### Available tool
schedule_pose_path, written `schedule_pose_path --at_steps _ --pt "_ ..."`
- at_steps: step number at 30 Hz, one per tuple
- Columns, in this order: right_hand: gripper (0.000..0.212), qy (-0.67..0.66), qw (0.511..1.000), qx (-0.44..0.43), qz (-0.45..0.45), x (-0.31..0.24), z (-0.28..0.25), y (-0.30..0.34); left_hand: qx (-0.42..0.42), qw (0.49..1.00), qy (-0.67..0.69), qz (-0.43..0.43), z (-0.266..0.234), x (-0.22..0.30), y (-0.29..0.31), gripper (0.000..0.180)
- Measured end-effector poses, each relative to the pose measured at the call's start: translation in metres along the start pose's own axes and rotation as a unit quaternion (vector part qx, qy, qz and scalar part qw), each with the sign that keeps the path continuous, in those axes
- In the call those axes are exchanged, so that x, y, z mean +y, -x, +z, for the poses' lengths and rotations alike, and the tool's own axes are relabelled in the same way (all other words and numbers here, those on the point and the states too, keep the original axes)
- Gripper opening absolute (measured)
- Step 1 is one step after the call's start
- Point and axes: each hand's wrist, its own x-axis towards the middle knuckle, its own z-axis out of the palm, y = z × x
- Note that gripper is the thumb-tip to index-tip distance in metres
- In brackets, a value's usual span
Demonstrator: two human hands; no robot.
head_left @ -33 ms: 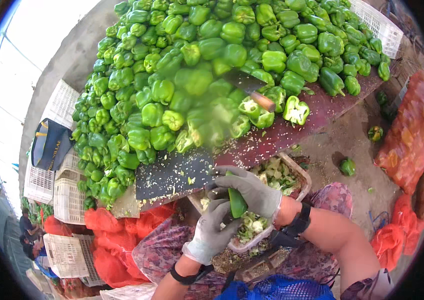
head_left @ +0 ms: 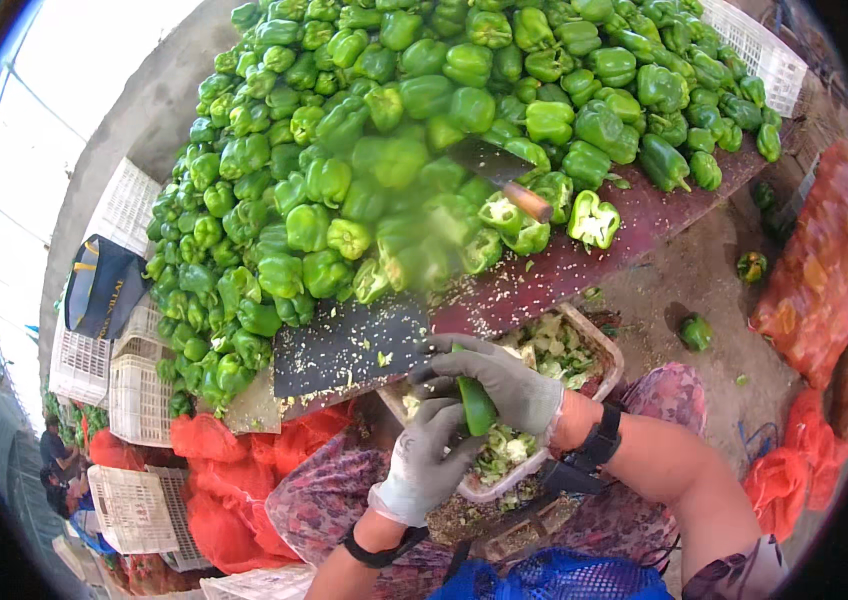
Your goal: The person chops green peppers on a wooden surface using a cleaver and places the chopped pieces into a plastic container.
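Over the near edge of the worktable, my two grey-gloved hands hold one green bell pepper (head_left: 477,405) between them. My left hand (head_left: 427,466) grips it from the lower left, and my right hand (head_left: 504,383) curls round it from the upper right. The pepper's smooth dark skin shows; whether it is cut on the far side is hidden by my fingers. Just below sits a white crate (head_left: 606,352) of pale cores and green scraps. A knife (head_left: 528,202) with a wooden handle lies on the peppers, touched by neither hand.
A large heap of green peppers (head_left: 467,64) covers the table; cut peppers (head_left: 594,220) lie along its front. Seeds dot a dark board (head_left: 344,350). White crates (head_left: 140,400) and red mesh bags (head_left: 234,500) stand left; a filled net sack (head_left: 816,265) rests right. Another person (head_left: 56,452) is far left.
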Motion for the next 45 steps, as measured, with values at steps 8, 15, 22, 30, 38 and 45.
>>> schedule_pose_path --at_steps 8,15,22,30,38,45 --pt "0.031 -0.191 0.973 -0.118 0.045 0.002 -0.006 0.001 0.058 0.981 -0.173 0.058 0.01 0.016 0.007 0.02" --pt "0.055 -0.265 0.946 -0.189 -0.004 -0.012 -0.014 0.009 0.221 0.974 -0.044 -0.02 0.023 0.003 0.025 0.021" --pt "0.066 -0.088 0.976 -0.193 -0.049 -0.035 0.002 0.017 0.166 0.981 -0.097 0.025 0.027 0.011 0.038 0.052" --pt "0.053 0.132 0.987 -0.092 -0.02 -0.021 0.012 0.023 0.099 0.96 -0.25 0.083 0.02 0.029 0.025 0.035" --pt "0.035 0.422 0.868 0.047 -0.258 -0.011 -0.001 0.014 0.283 0.956 -0.068 -0.025 0.034 -0.025 0.032 0.031" --pt "0.041 0.69 0.528 -0.098 -0.485 0.001 0.012 0.029 0.26 0.725 0.611 -0.185 0.042 -0.042 0.016 0.066"
